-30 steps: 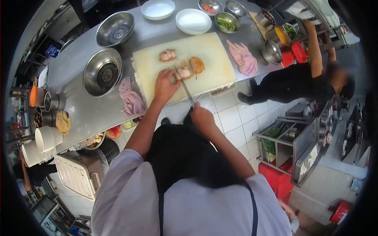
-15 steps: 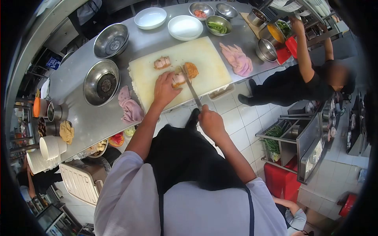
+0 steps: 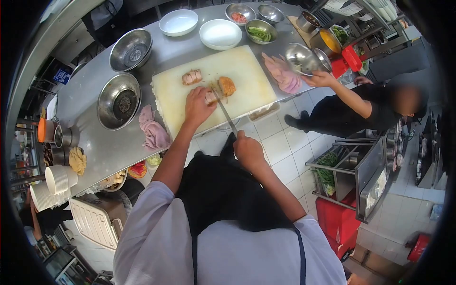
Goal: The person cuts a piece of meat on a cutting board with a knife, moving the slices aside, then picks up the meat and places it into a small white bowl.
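A white cutting board point(image 3: 166, 97) lies before me on the steel counter. My left hand point(image 3: 199, 105) rests on it, fingertips curled down on a piece of browned, pale-centred meat point(image 3: 210, 98) and partly covering it. In my right hand point(image 3: 249, 149) is the handle of a kitchen knife point(image 3: 227, 114), fingers wrapped round it. Its blade tip reaches between the held piece and a larger browned chunk point(image 3: 227, 86) on the right. Farther back on the board sits a small group of cut slices point(image 3: 192, 76).
Steel bowls point(image 3: 119, 100) stand left, white bowls point(image 3: 220, 34) behind. Pink cloths point(image 3: 155, 134) flank the board. At right a co-worker's hand point(image 3: 321, 79) holds a metal bowl point(image 3: 303, 59) over the counter. Stacked white bowls point(image 3: 61, 179) stand at the left edge.
The co-worker's raised arm has come down, and that hand now holds a metal bowl near the right-hand cloth. The knife tip has shifted slightly away from the larger chunk.
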A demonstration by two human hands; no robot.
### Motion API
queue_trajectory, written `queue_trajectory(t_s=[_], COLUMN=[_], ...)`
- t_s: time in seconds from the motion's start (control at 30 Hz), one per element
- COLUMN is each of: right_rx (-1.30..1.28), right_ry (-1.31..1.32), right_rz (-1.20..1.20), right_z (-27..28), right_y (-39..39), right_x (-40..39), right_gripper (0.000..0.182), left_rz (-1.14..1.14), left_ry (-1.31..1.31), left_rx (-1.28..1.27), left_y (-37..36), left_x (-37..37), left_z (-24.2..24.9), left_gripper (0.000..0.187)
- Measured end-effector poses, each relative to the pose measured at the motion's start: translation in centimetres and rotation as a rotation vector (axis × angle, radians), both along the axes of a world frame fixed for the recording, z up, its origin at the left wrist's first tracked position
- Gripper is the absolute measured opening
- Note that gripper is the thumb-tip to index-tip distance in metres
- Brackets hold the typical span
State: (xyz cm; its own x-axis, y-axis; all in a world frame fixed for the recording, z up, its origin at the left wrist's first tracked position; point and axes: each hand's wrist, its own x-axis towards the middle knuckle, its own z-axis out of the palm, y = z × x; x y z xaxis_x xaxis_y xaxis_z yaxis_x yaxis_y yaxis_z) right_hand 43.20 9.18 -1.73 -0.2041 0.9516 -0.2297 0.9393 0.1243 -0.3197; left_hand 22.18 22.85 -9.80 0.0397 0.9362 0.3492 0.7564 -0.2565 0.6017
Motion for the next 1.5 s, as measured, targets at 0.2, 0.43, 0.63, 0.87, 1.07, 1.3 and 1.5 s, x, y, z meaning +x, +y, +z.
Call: queue_trajectory(t_s=[0.2, 0.43, 0.63, 0.87, 1.07, 1.3, 1.5], right_rx=[0.027, -0.002, -0.085, 0.028, 0.111, 0.051, 0.027], right_ry=[-0.101, -0.150, -0.102, 0.035, 0.090, -0.022, 0.036], right_rz=[0.023, 0.061, 0.051, 0.031, 0.017, 0.011, 0.088], right_z=[-0.6, -0.1, 1.5, -6.1, -2.2, -0.5, -2.2], right_y=[1.5, 1.7, 1.6, 1.9, 1.3, 0.4, 1.3], right_x=[-1.2, -1.3, -0.7, -1.0, 1.1, 3.4, 3.0], right_gripper=[0.016, 0.013, 0.014, 0.020, 0.019, 0.020, 0.021], left_rz=[-0.003, 0.004, -0.001, 0.003, 0.029, 0.049, 0.045], left_ry=[-0.006, -0.003, -0.027, -0.013, 0.014, 0.054, -0.031], left_rx=[-0.012, 0.012, 0.053, 0.042, 0.053, -0.181, -0.211], left_y=[0.3, 0.3, 0.3, 0.3, -0.6, -1.9, -0.4], left_x=[0.2, 0.1, 0.2, 0.2, -0.4, -1.3, -1.1], left_z=[0.1, 0.0, 0.5, 0.0, 0.6, 1.9, 1.6], left_gripper=[0.046, 0.040, 0.039, 0.040, 0.058, 0.069, 0.059])
